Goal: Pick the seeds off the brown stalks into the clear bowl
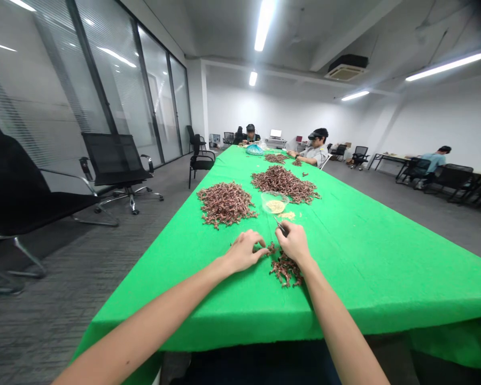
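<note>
Above the reddish-brown sprig pile, a small metal tool is clamped in the right hand, tip lowered for reach; the left hand is spread open beside it.

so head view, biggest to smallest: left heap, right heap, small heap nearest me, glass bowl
Left heap and right heap look alike.
Then nearest small heap.
Then glass bowl, though nearness makes that pair unsure.

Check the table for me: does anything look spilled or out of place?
Pale crumbs lie loose on the green tablecloth just outside the clear bowl, which holds similar crumbs, so they look spilled. Also, a few brown pieces sit apart from the pile below the right hand, which grips a small metal tool.
</note>
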{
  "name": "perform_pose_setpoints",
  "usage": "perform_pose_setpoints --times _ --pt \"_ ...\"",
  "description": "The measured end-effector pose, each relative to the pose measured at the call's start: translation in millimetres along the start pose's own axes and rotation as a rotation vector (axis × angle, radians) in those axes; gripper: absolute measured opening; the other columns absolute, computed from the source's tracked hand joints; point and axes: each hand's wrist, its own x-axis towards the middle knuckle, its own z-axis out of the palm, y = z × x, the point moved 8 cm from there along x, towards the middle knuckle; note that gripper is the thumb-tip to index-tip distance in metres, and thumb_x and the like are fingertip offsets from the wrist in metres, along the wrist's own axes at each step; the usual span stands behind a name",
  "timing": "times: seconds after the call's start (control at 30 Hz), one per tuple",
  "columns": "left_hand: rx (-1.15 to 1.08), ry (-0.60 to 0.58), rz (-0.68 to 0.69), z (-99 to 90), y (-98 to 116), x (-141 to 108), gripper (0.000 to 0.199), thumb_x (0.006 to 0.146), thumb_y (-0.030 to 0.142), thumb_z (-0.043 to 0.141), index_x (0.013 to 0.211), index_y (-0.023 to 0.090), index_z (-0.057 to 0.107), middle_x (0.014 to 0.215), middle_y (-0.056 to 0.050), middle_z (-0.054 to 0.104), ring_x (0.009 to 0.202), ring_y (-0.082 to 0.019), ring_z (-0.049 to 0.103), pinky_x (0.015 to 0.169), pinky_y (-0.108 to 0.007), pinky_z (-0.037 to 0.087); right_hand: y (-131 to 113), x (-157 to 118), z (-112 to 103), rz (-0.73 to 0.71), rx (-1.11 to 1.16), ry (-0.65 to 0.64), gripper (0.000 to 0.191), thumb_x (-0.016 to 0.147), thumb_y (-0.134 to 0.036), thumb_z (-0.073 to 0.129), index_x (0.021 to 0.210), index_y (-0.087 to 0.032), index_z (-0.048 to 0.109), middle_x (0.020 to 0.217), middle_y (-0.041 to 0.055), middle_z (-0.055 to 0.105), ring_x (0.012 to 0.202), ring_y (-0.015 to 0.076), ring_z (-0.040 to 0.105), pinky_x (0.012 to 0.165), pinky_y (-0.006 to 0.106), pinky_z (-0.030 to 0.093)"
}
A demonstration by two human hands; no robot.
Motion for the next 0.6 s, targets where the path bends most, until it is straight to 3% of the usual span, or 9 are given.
perform_pose_setpoints --times 0.17,0.37,0.6 --pt "0.063 -0.058 0.093 5.2 9.1 -4.7 0.04 0.09 0.049 0.056 0.12 0.023 0.062 0.122 -0.009 0.061 0.117 -0.027 0.052 0.102 -0.044 0.039 0.6 0.4 1.5 0.001 -0.03 -0.011 0.023 0.081 -0.034 0.049 0.063 -0.02 0.05 0.056 -0.0015 0.049 0.054 0.0124 0.041 0.057 0.025 0.027" --pt "0.106 -0.178 0.153 16.9 11.0 -8.5 0.055 0.092 0.056 0.049 0.139 0.027 0.05 0.138 -0.012 0.052 0.129 -0.03 0.046 0.108 -0.048 0.035 2.4 0.0 2.8 0.009 -0.045 -0.018 0.022 0.082 -0.033 0.05 0.063 -0.02 0.051 0.055 -0.0022 0.049 0.053 0.0118 0.04 0.056 0.026 0.026" --pt "0.067 -0.188 0.213 15.0 16.1 -9.3 0.04 0.094 0.048 0.05 0.126 0.026 0.061 0.126 -0.009 0.061 0.118 -0.026 0.054 0.103 -0.043 0.039 2.6 0.6 3.0 0.001 -0.051 -0.021 0.021 0.083 -0.033 0.05 0.068 -0.02 0.056 0.059 -0.0004 0.056 0.055 0.0126 0.043 0.057 0.026 0.027"
